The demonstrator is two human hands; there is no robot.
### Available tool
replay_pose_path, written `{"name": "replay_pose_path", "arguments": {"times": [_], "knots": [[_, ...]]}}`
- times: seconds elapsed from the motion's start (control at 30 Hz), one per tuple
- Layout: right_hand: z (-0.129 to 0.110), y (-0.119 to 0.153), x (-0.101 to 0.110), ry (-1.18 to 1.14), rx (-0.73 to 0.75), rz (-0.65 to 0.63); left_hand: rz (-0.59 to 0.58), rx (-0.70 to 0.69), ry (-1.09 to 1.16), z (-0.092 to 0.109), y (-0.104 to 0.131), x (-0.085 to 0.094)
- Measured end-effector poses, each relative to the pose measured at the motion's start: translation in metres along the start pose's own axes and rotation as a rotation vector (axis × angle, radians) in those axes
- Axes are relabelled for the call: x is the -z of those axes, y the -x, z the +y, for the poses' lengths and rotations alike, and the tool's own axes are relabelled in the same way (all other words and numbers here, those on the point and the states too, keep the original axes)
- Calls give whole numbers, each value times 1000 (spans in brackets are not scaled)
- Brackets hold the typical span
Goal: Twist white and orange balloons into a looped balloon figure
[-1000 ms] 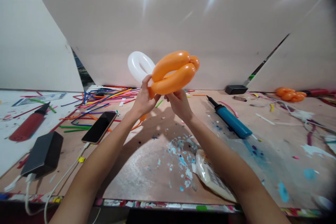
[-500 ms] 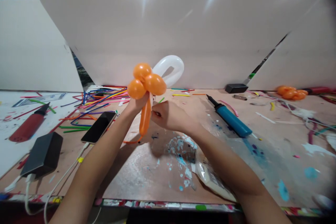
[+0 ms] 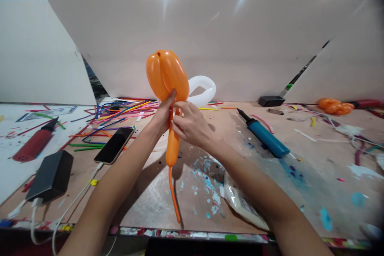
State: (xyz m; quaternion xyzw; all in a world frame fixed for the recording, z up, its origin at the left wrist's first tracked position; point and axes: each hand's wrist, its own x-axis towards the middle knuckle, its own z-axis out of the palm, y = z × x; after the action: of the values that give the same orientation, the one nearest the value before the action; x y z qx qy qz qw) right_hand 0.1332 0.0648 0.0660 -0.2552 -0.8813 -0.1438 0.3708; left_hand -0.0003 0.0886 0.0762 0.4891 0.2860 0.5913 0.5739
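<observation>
Orange balloon (image 3: 166, 74) with white loop (image 3: 202, 90) — left hand (image 3: 162, 114) and right hand (image 3: 189, 126) pinching the twist. Risk: overtight squeeze likely pops it; slack grip unwinds the joint.

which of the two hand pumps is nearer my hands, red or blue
The blue pump, lying on the table just right of your right hand. The red pump lies far off at the table's left edge.

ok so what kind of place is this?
Looks like a balloon-twisting workbench, probably a craft workshop. Both hands grip a twisted orange balloon joined to a white balloon; loose uninflated balloons litter the paint-spattered table, and a blue hand pump lies nearby.
</observation>
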Motion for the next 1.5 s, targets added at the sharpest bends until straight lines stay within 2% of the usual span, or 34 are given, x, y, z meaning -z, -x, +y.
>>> {"name": "replay_pose_path", "arguments": {"times": [0.07, 0.13, 0.3, 0.4, 0.53, 0.6, 0.7, 0.77, 0.83, 0.9, 0.97, 1.03, 1.23, 1.33, 1.37, 1.43, 1.5], "knots": [[-1, -1, -1, -159, 40, 24, 29, 12, 12, -2, -3, 3], [-3, -2, -3, -339, 2, 15, 70, 57, 59, -3, -7, 8], [-26, 0, -18, -558, -258, -87, 237, 119, 63, -7, -19, 29], [-42, 2, -20, -686, -347, -187, 243, 65, -11, -5, -26, 42], [-45, -1, -9, -745, -330, -361, 208, -38, -5, -4, -27, 46], [-35, -3, -3, -733, -314, -292, 131, -53, 8, -5, -24, 42], [-9, -4, 5, -663, -343, 34, 36, -43, 5, -4, -17, 34], [9, -2, 13, -476, -361, 226, 30, -51, -34, -1, -12, 32], [26, 1, 22, -196, -354, 289, -2, -39, -100, 3, -8, 34], [39, 5, 29, 21, -319, 189, -85, 35, -137, 5, -6, 38], [49, 8, 32, 69, -285, 18, -148, 82, -126, 5, -6, 42], [56, 10, 29, -15, -305, -91, -144, 46, -132, 3, -7, 42], [62, 11, 23, -497, -522, -264, -96, -183, -183, -6, -7, 29], [62, 12, 26, -555, -641, -353, -14, -221, -81, -8, -11, 29], [62, 12, 26, -556, -666, -366, 28, -185, -32, -8, -13, 31], [63, 11, 26, -599, -675, -356, 61, -28, 64, -6, -16, 37], [64, 10, 24, -686, -641, -298, -26, 180, 121, -4, -18, 44]]}}
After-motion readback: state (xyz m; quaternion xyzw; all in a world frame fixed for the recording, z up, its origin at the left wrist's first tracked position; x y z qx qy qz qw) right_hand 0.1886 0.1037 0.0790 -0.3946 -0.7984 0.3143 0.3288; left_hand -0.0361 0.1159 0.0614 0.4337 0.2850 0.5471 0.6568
